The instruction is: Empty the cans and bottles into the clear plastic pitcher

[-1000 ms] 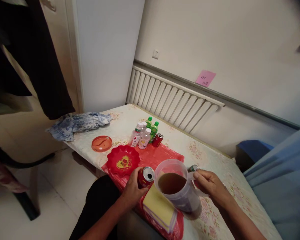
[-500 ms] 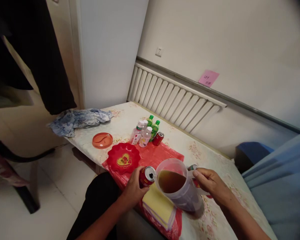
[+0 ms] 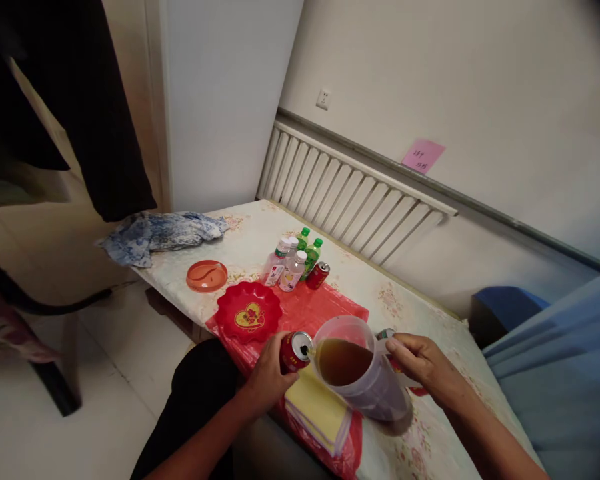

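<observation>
Low in the centre of the frame, the left hand [image 3: 267, 379] has its fingers wrapped around a red metal drink can [image 3: 291, 357] with an opened top. Just to its right, the right hand [image 3: 423, 363] has its fingers closed on the handle of a translucent plastic pitcher [image 3: 375, 393] of brown liquid, tilted so that its spout meets the can's opening. Beneath lies a folded yellow cloth [image 3: 320, 410]; left of centre, a red scalloped plastic plate [image 3: 229, 312] rests on the flower-patterned counter [image 3: 253, 233].
</observation>
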Demonstrator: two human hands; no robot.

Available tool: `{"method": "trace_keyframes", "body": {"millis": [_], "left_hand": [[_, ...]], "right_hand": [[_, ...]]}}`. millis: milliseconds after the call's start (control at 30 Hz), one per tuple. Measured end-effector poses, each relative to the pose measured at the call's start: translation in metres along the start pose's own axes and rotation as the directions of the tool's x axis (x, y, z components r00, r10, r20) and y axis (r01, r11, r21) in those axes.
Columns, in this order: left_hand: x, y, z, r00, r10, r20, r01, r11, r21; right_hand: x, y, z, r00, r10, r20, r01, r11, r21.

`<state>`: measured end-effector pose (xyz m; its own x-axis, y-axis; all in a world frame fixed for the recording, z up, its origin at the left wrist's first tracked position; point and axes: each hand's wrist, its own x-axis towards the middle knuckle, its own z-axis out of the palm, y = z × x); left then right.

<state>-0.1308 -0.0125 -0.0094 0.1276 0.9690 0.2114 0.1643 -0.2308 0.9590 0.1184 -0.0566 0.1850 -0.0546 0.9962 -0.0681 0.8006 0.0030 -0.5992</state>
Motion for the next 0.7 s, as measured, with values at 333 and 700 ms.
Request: {"method": "trace_keyframes", "body": {"millis": [333,700], "left_hand": [[-0.0013,0.0006,-0.0006,1.0,-0.008,0.018,0.008,1.0,0.004],[-0.0029,0.0031,-0.0019,0.999,-0.016,0.037,0.016,1.0,0.004]], "right_hand": [[0.0009,-0.0008,-0.0008,1.0,0.009,0.012,-0.008,1.0,-0.02],[-0.0002,-0.0057,-0.0021,1.0,0.012,0.019,-0.011,0.999,-0.043]]}}
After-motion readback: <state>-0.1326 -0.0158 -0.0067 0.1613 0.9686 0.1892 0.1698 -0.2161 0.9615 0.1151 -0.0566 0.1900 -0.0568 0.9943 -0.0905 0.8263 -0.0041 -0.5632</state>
